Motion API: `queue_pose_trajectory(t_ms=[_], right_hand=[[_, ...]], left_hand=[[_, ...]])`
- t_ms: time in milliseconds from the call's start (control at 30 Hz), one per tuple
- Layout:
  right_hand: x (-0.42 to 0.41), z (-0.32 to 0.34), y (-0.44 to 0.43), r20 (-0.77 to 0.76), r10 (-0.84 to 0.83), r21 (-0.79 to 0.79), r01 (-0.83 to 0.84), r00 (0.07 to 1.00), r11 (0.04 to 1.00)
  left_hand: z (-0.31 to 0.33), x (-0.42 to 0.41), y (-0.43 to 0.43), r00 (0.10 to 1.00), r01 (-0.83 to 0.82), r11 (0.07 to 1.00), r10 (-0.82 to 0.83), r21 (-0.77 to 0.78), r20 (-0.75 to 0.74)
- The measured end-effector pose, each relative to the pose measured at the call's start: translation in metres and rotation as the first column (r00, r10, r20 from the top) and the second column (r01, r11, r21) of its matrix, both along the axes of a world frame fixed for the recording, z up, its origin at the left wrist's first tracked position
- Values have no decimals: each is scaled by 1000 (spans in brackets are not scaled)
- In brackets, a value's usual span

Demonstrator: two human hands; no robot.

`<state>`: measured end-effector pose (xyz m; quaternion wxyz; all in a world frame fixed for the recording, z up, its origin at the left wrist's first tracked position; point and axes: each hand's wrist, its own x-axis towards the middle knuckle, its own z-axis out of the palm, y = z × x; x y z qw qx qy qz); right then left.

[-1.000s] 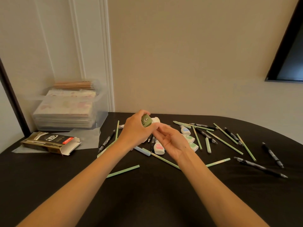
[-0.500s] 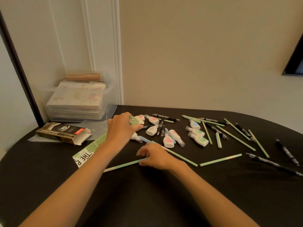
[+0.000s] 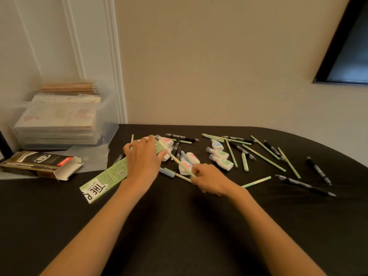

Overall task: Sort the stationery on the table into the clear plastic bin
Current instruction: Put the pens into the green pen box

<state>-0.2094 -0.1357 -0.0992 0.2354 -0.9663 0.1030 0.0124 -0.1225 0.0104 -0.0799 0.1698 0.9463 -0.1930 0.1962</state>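
My left hand (image 3: 142, 159) grips the far end of a long green pencil box (image 3: 103, 179) that lies slanted on the black table (image 3: 179, 226). My right hand (image 3: 209, 179) pinches a pale green pencil (image 3: 178, 162) whose tip points at the open end of the box near my left thumb. Several more green pencils (image 3: 263, 158), black pens (image 3: 318, 170) and white correction-tape dispensers (image 3: 220, 154) are scattered across the far half of the table. The clear plastic bin (image 3: 107, 108) stands at the back left, holding stacked packs with pencils on top.
A dark open pen carton (image 3: 39, 164) lies on a clear plastic sheet (image 3: 89, 156) in front of the bin. The wall runs right behind the table. A dark window (image 3: 350, 48) shows at the upper right.
My right hand picked a green pencil off the table and brought its tip up to the box's open end. My left hand stayed on the box, which now lies flatter and further left.
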Motion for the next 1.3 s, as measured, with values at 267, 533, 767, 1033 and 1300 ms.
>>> queue_pose_trajectory(t_ms=[267,533,767,1033,1300], right_hand=[[-8,-16,-26,33,-234,274,217,972,937],[3,-19,-32,36,-65,-33,66,997,997],[2,-19,-32,-71,6,-46,-9,997,999],[-3,-12,-42,-184,-117,289,167,976,943],[-1,-22,-45,-56,-191,241,199,980,950]], left_hand=[[-39,-13,-25,996,38,997,-33,70,-81],[-44,2,-35,1000,11,998,-12,63,8],[-56,8,-30,1000,-5,994,3,106,26],[-57,2,-25,997,14,998,-19,63,79],[-63,-1,-28,997,60,994,-65,92,49]])
